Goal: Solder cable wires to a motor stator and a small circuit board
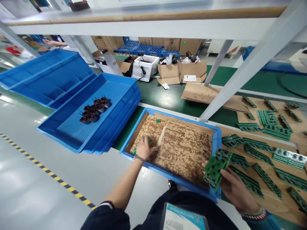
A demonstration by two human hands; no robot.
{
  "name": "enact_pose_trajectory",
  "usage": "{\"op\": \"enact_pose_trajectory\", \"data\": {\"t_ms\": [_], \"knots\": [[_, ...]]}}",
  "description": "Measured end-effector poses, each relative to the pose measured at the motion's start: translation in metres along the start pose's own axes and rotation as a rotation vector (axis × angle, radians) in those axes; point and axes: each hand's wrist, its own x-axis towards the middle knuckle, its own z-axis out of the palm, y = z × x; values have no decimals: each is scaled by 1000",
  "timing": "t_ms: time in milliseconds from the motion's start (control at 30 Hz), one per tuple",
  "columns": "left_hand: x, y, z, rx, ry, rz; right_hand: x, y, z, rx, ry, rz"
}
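My left hand (145,147) reaches into a blue bin (217,140) lined with pitted brown cardboard and closes on a small green circuit piece (134,150) at the bin's near left corner. A single green round piece (158,120) lies at the bin's far side. My right hand (236,188) holds a green circuit board panel (217,167) with round cut-outs, tilted over the bin's right edge.
Stacked blue trays (72,134) stand to the left, one holding several dark copper-wound coils (94,110). Several green circuit boards (261,156) lie on cardboard at the right. A white frame post (237,80) slants overhead. Cardboard boxes (182,72) sit on the green floor beyond.
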Motion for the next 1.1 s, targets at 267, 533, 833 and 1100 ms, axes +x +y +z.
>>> {"op": "enact_pose_trajectory", "data": {"t_ms": [267,533,833,1100], "knots": [[20,-61,0,-64,4,-196,-5,8,4,107,-29,72],[23,-50,-25,-576,-18,-252,-6,8,5,108,-74,168],[-61,61,23,-1249,-591,-4,0,-2,51,-108,-140,-104],[-91,98,49,-1477,-822,-24,5,0,52,-235,-211,-207]]}}
